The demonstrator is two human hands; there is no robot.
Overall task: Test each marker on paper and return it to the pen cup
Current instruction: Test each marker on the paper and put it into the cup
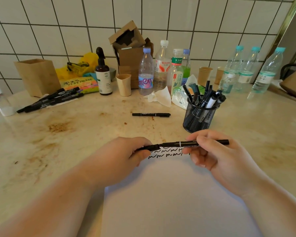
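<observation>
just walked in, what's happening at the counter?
A person is testing markers. The right hand holds a black marker over the white paper sheet, and the left hand grips its black cap at the tip. Two rows of black squiggles are already on the paper. The black mesh pen cup holds more markers; one loose black marker lies on the counter.

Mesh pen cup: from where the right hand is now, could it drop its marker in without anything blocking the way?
Probably yes. The mesh pen cup stands just beyond the right hand, with bare counter between them. The marker is still at its cap, held by the left hand, so capping looks unfinished.
</observation>
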